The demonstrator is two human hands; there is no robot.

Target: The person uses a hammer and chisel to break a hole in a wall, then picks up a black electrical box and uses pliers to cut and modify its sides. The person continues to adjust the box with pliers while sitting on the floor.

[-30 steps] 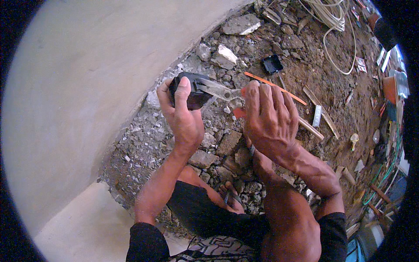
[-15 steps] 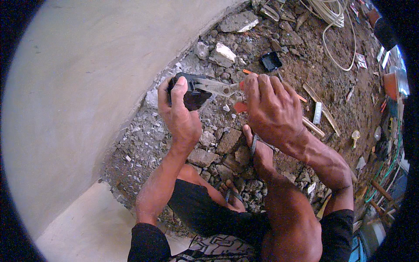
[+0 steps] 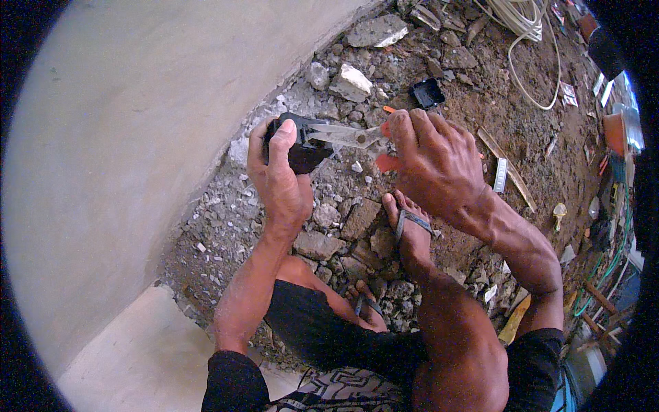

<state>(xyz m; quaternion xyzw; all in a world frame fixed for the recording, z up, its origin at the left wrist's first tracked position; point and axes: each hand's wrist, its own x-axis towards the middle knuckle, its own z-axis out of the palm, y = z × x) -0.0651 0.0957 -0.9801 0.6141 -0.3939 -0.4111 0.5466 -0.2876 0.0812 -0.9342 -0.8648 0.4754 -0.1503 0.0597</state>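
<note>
Black plastic box, squarish and hollow, is up in front of the person, above the rubble and close to the wall. The left hand pinches it from the left, thumb laid over the near face and fingers wrapped behind its far side. Red-handled pliers meet its right part, their long grey metal jaws reaching over the upper edge; whether they bite the plastic is too small to tell. The right hand is curled around the pliers, knuckles up, with the two red grips standing apart; its palm side is hidden.

Below lie broken stones, with a sandalled foot planted near them. Beyond the right hand, an open black tray-like box rests on the dirt, near the end of an orange strip. Farther right are a wooden strip, a short white strip and, higher up, coiled pale cable. Plain plastered wall fills the left side.
</note>
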